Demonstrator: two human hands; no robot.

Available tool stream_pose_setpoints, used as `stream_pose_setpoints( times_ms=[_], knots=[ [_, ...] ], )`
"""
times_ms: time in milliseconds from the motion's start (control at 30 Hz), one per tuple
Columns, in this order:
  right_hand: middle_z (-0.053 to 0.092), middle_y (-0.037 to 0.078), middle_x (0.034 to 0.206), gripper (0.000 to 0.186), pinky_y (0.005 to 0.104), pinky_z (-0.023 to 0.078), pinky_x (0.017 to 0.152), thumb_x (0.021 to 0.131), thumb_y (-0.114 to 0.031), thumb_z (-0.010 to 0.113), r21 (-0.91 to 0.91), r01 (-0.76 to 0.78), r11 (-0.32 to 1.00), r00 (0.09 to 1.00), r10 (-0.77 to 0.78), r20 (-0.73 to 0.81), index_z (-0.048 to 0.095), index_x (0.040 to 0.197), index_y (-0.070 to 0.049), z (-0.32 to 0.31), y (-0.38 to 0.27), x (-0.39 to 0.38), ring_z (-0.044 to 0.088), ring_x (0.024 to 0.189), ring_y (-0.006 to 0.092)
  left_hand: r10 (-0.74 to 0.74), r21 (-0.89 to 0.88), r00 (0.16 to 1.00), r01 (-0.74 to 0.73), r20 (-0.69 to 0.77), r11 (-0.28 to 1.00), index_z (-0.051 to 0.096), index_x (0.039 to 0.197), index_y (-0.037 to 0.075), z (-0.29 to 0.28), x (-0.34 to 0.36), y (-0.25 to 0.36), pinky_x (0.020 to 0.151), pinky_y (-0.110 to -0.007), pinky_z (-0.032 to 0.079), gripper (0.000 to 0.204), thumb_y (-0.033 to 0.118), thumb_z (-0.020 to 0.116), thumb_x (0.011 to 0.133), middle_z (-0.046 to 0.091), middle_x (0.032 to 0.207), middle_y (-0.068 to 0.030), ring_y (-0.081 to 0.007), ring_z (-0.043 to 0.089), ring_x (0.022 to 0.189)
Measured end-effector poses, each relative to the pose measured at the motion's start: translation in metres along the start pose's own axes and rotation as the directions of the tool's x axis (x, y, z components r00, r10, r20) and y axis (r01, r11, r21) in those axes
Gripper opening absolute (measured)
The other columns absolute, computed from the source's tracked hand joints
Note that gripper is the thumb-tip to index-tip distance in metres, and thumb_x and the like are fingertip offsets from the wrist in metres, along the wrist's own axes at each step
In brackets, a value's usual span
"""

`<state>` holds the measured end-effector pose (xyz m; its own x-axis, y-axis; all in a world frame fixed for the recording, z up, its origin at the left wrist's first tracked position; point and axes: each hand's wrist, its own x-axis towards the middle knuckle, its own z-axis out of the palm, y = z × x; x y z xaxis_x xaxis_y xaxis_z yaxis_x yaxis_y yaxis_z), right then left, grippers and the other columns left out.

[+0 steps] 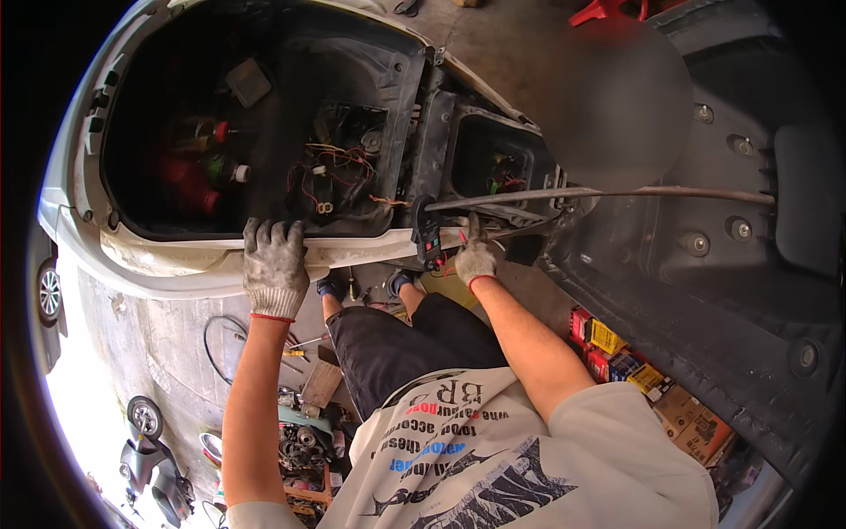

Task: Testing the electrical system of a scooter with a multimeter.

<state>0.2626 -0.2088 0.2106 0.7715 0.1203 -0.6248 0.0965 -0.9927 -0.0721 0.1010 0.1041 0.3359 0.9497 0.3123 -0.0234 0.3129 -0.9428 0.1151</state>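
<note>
My left hand (276, 264), in a dirty knitted glove, has its fingers bent over the white body panel (198, 263) beside the open storage compartment of a scooter. To the right, my gloved right hand (476, 257) is closed with one finger reaching up. A small red piece (463, 236) shows at its fingers; what it is stays unclear. Just left of that hand, a black clamp meter (428, 231) hangs at a long thin rod (608, 192), with thin leads at its lower end. Exposed wiring (339, 163) lies in the compartment's right part.
Bottles (227, 169) lie inside the dark compartment (264, 207). The raised black seat underside (656, 264) fills the right side. Boxes (696, 419) stand below it. Tools and parts (308, 441) lie on the floor at lower left, near a parked motor scooter (159, 476).
</note>
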Motion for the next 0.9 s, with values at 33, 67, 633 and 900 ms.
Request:
stream_pose_setpoints(
  times_ms=[33, 67, 633, 900],
  knots=[
    [0.015, 0.015, 0.157, 0.086, 0.0475, 0.049, 0.092, 0.083, -0.013, 0.054, 0.008, -0.005, 1.000, 1.000, 0.006, -0.010, 0.003, 0.153, -0.019, 0.000, 0.000, 0.001, 0.056, 0.116, 0.0393, 0.011, 0.001, 1.000, -0.011, -0.008, 1.000, 0.060, 0.114, 0.007, -0.001, 0.001, 0.001, 0.109, -0.048, 0.031, 0.040, 0.012, 0.067, 0.074, 0.061, 0.107, -0.0137, -0.0314, 0.054, 0.110],
    [0.015, 0.014, 0.157, 0.086, 0.0466, 0.049, 0.091, 0.083, -0.013, 0.054, -0.003, -0.008, 1.000, 1.000, 0.008, -0.013, 0.003, 0.153, -0.019, 0.000, 0.000, 0.003, 0.057, 0.115, 0.0384, 0.003, 0.009, 1.000, -0.003, 0.000, 1.000, 0.060, 0.113, 0.007, -0.001, 0.001, 0.002, 0.109, -0.048, 0.031, 0.040, 0.011, 0.067, 0.074, 0.061, 0.107, -0.0137, -0.0312, 0.054, 0.110],
    [0.026, 0.016, 0.152, 0.069, 0.0422, 0.046, 0.098, 0.086, -0.011, 0.050, 0.042, 0.073, 0.996, 0.996, -0.071, -0.058, 0.020, 0.148, -0.017, -0.009, 0.004, 0.019, 0.051, 0.124, 0.0348, -0.009, 0.072, 1.000, 0.008, 0.017, 0.997, 0.059, 0.112, 0.007, -0.003, 0.006, 0.008, 0.108, -0.050, 0.031, 0.040, 0.013, 0.067, 0.073, 0.060, 0.107, -0.0135, -0.0323, 0.053, 0.110],
    [0.025, 0.016, 0.151, 0.067, 0.0455, 0.045, 0.099, 0.088, -0.015, 0.052, 0.032, 0.112, 0.993, 0.993, -0.111, -0.028, 0.021, 0.148, -0.017, -0.019, 0.009, 0.010, 0.050, 0.124, 0.0368, -0.007, 0.046, 0.999, 0.005, 0.035, 0.999, 0.060, 0.112, 0.007, -0.004, 0.006, 0.007, 0.109, -0.049, 0.030, 0.038, 0.015, 0.066, 0.075, 0.061, 0.108, -0.0132, -0.0314, 0.052, 0.111]
  ],
)
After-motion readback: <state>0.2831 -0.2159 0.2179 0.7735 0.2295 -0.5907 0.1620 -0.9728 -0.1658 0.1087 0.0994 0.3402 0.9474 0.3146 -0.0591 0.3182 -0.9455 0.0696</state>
